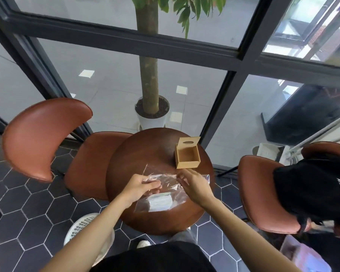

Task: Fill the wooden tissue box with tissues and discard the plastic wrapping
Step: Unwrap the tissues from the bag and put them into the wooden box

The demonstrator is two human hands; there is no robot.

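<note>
A light wooden tissue box [187, 157] stands open and empty on the far right part of the round dark wooden table [135, 154], its lid with an oval slot tilted up behind it. A clear plastic wrapping [171, 183] lies in the middle of the table with a white stack of tissues [160, 202] inside its near end. My left hand [140, 187] pinches the wrapping's far edge at the left. My right hand [194, 186] grips the same edge at the right, just in front of the box.
A white slotted basket [82, 226] stands on the hexagon-tiled floor at the table's near left. Brown leather chairs sit at the left [43, 138] and right [263, 189]; a black bag [312, 189] rests on the right one. A potted tree [151, 112] stands behind the table, before a glass wall.
</note>
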